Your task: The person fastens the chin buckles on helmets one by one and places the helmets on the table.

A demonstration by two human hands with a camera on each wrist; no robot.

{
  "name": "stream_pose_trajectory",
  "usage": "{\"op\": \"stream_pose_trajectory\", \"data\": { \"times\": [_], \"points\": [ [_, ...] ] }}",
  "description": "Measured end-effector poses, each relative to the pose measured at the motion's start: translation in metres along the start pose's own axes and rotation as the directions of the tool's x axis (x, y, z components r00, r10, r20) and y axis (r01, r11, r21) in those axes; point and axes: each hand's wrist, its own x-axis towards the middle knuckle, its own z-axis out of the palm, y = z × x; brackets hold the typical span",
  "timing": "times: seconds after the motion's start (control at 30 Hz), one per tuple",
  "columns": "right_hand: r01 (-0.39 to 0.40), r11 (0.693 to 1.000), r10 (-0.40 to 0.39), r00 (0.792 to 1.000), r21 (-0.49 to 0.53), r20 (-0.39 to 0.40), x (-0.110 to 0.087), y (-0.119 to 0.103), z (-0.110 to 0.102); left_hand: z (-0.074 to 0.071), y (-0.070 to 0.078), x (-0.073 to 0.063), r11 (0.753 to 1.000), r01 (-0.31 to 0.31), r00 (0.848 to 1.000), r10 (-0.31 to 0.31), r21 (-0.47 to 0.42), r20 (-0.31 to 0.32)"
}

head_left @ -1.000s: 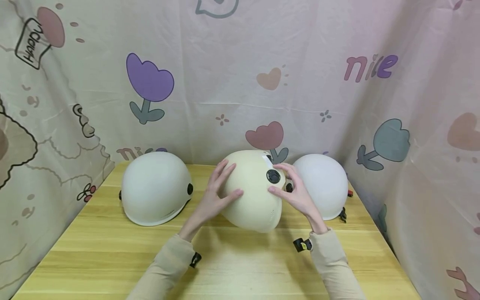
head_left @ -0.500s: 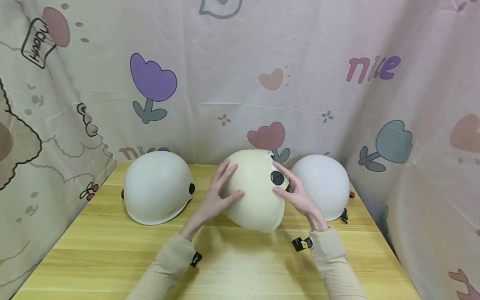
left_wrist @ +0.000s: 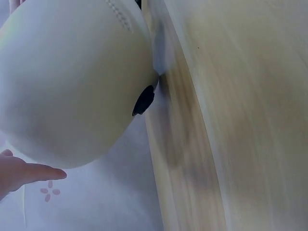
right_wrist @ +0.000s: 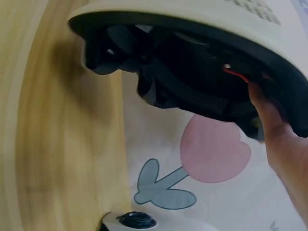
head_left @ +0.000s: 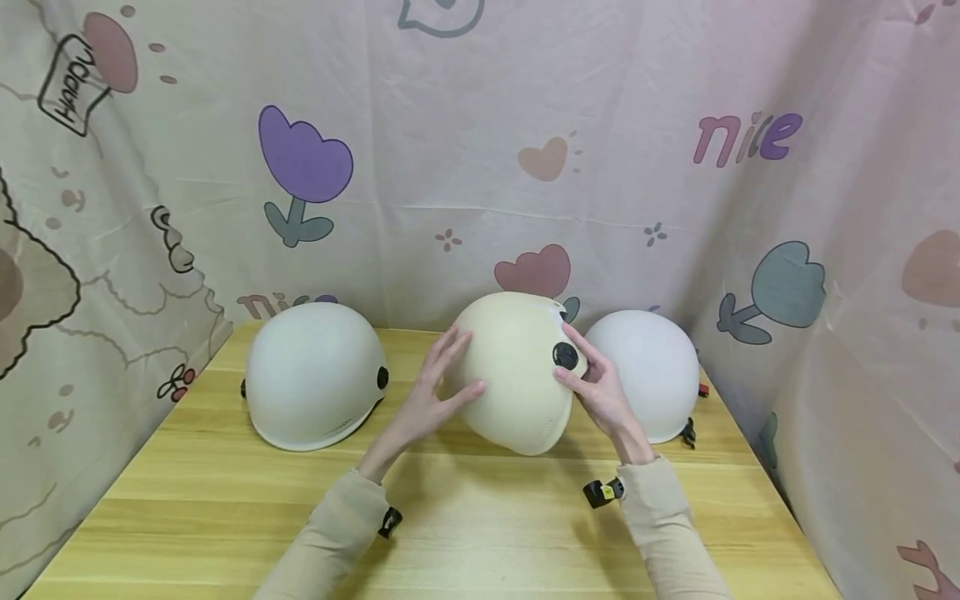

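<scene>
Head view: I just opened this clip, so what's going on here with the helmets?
A person is holding up a cream helmet, tilted with its open side toward the right. The left grip spans its domed side; the right grip is at the edge, beside a round black disc. It appears lifted off the wooden table, where an off-white helmet sits at left and a white helmet at right.
</scene>
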Motion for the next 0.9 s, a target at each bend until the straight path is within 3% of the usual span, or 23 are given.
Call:
{"op": "stream_pose_trajectory", "data": {
  "times": [0.17,0.4,0.6,0.77,0.9],
  "points": [
    [-0.040,0.995,0.047,0.996,0.093,-0.078,-0.005,0.005,-0.008,0.000,-0.001,0.000,1.000,0.028,1.000,-0.028,-0.002,0.014],
    [-0.075,0.993,0.081,0.994,0.090,-0.066,-0.011,0.011,-0.019,0.001,-0.004,0.001,0.998,0.055,0.998,-0.054,-0.027,0.029],
    [-0.060,0.994,0.059,0.998,-0.096,-0.015,-0.011,0.014,-0.021,0.000,-0.011,0.002,0.994,0.099,0.995,-0.097,-0.047,0.037],
    [-0.092,0.944,0.087,0.996,-0.317,-0.029,-0.012,0.019,-0.024,-0.001,-0.020,0.002,0.979,0.160,0.986,-0.155,-0.122,0.053],
    [-0.113,0.917,0.109,0.994,-0.383,-0.031,-0.014,0.024,-0.024,-0.003,-0.028,0.001,0.970,0.204,0.979,-0.199,-0.130,0.052]
  ]
}}
